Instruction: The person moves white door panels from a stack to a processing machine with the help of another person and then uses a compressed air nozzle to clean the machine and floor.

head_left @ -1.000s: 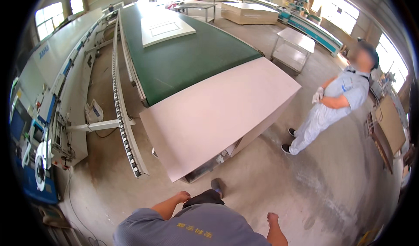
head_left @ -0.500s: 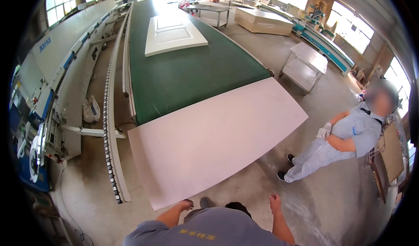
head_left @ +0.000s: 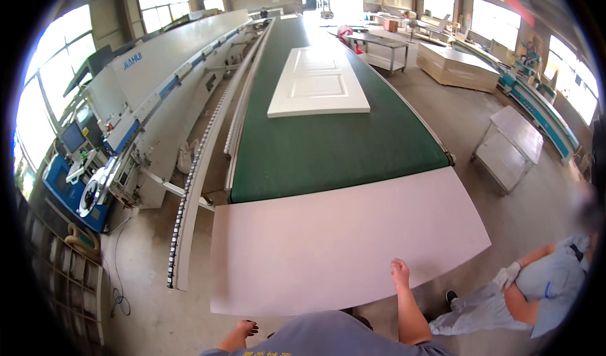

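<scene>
Big bright workshop, concrete floor, windows down both sides, and a long green belt running away up the middle. Nearest in, the left hand sits low by the panel's near edge, fingers curled, though whether it has a grip on the edge I cannot tell. The right hand lies on the pale panel at its near edge, fingers forward on top, more a flat press than a clamp. The panel lies flat, its far edge lapping onto the near end of the belt, its near part overhanging the floor. To do this well, I'd judge: keep both hands spread wide along that near edge, push evenly so the sheet goes on square, keep it level so the overhang doesn't droop. A co-worker in light blue crouches low at the right, gloved hand near the panel's corner. Further up the belt lies a white door; a long machine runs along the left. Against half a second ago: the panel sits squarer to the belt, the right hand now rests on the sheet, and the co-worker has dropped lower.
</scene>
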The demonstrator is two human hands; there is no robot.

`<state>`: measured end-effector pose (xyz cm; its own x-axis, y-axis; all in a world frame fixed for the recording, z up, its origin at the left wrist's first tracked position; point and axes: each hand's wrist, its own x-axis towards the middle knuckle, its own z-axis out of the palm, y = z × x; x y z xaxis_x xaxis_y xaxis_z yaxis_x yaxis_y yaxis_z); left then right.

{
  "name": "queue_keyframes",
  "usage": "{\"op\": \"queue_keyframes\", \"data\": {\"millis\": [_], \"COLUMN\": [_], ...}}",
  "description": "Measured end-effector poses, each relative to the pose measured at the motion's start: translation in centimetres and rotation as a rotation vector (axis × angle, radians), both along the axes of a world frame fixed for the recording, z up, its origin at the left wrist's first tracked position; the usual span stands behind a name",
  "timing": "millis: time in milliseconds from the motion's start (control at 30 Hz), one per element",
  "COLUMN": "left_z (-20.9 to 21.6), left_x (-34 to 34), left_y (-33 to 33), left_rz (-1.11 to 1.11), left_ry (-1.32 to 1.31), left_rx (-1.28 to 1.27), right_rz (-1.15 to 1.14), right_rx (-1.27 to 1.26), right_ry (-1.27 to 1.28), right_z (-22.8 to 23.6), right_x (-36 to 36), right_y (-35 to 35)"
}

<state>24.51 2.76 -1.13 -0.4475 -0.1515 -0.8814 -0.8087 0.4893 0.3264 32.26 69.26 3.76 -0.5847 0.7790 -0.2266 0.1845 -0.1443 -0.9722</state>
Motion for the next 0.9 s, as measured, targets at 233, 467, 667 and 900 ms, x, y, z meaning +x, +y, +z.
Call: {"op": "queue_keyframes", "data": {"millis": [233,467,667,900], "left_z": [4.2,7.9,5.6,4.4], "left_x": [0.5,0.4,0.5,-0.9], "left_y": [10.6,15.5,15.4,13.6], "left_rz": [-0.11,-0.38,-0.503,-0.627], "left_ry": [0.676,0.705,0.602,0.499], "left_rx": [-0.417,-0.429,-0.405,-0.338], "right_rz": [0.234,0.395,0.47,0.445], "right_rx": [-0.007,-0.083,-0.275,-0.44], "right_ry": [-0.069,-0.093,-0.139,-0.058], "right_z": [-2.0,-0.5,-0.4,1.9], "right_x": [-10.8,-16.1,-17.9,-20.7], "right_y": [6.4,5.7,5.5,3.9]}}
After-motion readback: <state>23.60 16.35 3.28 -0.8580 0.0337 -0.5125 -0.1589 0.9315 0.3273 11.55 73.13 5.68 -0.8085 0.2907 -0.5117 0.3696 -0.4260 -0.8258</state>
